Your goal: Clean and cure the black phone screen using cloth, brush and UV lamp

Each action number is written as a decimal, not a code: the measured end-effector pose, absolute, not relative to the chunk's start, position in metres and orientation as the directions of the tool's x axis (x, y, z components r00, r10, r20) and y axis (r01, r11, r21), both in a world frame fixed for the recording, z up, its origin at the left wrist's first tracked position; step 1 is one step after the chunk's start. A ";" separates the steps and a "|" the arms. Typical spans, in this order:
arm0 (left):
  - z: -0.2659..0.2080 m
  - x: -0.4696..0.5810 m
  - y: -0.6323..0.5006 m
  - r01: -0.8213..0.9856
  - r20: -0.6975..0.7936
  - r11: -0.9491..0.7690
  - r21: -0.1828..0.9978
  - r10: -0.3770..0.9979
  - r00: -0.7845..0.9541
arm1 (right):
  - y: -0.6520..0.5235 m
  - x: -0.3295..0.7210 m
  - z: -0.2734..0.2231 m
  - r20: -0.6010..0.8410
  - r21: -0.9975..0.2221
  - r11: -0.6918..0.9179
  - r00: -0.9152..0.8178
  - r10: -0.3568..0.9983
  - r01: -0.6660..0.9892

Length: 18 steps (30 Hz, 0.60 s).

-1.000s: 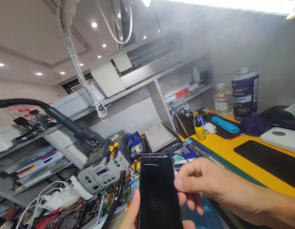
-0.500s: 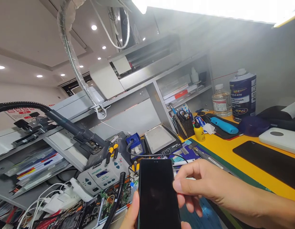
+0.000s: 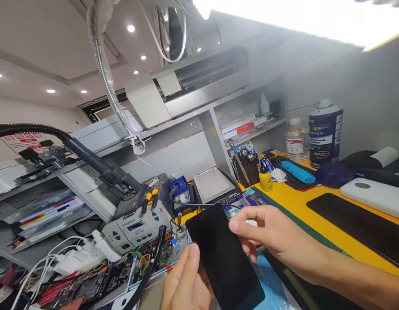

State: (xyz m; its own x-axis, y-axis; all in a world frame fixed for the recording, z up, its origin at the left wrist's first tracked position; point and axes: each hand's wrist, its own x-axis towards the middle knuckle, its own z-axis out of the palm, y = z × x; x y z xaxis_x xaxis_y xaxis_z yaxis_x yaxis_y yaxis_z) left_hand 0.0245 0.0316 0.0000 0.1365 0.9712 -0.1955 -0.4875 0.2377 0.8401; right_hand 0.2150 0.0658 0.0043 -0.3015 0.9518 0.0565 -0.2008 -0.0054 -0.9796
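A smartphone with a dark, blank screen is held face up over the bench, tilted with its top end toward the upper left. My left hand grips its left side, thumb along the edge and the other fingers underneath. At the upper right edge, my right hand closes thumb and fingers on the phone's side. Something small and white shows behind those fingers, too hidden to name. Below the phone lies a light blue plastic-like sheet, partly covered by the phone and right arm.
To the left stand a soldering station, circuit boards and a white power strip. A yellow bottle, a spray can and a clear bottle are behind. Another dark phone-shaped panel lies at right.
The phone has turned anticlockwise, its top now leaning left. My left hand has come further into view along its left edge. My right hand stays by the right edge. The camera view shifted slightly.
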 end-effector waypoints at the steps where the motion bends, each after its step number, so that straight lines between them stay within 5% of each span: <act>1: 0.002 0.028 0.031 -0.484 -0.181 0.207 0.851 0.978 0.100 | 0.065 0.215 0.005 0.068 -0.979 0.006 -0.302 0.951 -0.203; 9: 0.002 0.037 0.023 -0.199 0.090 -0.086 0.976 0.996 0.011 | 0.070 0.213 0.004 0.054 -0.955 -0.045 -0.320 0.946 -0.295; 18: 0.004 0.039 0.020 -0.197 0.044 -0.038 0.980 0.999 0.026 | 0.070 0.213 0.002 0.026 -0.944 -0.080 -0.314 0.949 -0.321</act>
